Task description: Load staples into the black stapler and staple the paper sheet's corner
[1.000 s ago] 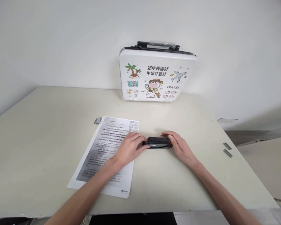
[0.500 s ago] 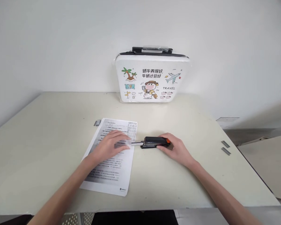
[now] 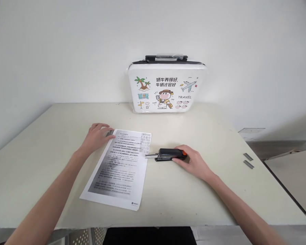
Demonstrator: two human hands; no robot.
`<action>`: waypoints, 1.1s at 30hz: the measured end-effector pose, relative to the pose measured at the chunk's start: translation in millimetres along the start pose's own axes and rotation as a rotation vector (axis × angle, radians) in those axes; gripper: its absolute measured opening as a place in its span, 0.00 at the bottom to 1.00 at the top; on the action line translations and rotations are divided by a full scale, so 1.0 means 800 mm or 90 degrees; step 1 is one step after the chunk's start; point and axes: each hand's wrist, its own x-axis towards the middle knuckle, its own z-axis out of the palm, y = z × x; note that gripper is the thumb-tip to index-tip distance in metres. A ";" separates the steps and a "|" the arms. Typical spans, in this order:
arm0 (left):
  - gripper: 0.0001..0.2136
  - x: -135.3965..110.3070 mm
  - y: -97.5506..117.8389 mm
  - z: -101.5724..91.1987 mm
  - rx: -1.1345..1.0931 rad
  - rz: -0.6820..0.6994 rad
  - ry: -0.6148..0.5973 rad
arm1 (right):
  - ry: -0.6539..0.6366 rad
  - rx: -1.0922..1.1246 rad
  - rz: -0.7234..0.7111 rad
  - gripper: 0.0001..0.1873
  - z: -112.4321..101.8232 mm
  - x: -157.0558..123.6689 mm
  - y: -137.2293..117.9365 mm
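A black stapler [image 3: 169, 153] with an orange rear end lies on the cream table [image 3: 53, 143]; its metal staple tray [image 3: 150, 156] sticks out to the left. My right hand [image 3: 192, 162] grips the stapler's rear end and holds it down. A printed sheet of paper [image 3: 121, 166] lies left of the stapler. My left hand [image 3: 96, 136] rests at the sheet's top left corner, fingers bent and pinched over a small grey staple strip [image 3: 109, 132] that is mostly hidden under them.
A white carry case [image 3: 167, 86] with cartoon prints and a black handle stands against the wall at the back. Two more staple strips [image 3: 248, 160] lie near the table's right edge. The table's front edge runs close below the sheet.
My left hand let go of the pulled-out staple tray and moved left across the sheet to the staple strip at its corner. My right hand stayed on the stapler.
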 end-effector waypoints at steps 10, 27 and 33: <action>0.26 -0.024 0.090 -0.041 -0.265 -0.100 0.043 | 0.003 -0.011 0.002 0.13 -0.001 0.001 -0.004; 0.05 -0.057 0.248 0.018 -0.216 0.179 -0.013 | 0.006 -0.025 -0.012 0.15 -0.001 0.001 0.001; 0.04 -0.059 0.245 0.022 -0.195 0.156 -0.028 | 0.009 -0.032 -0.017 0.15 0.000 0.000 0.003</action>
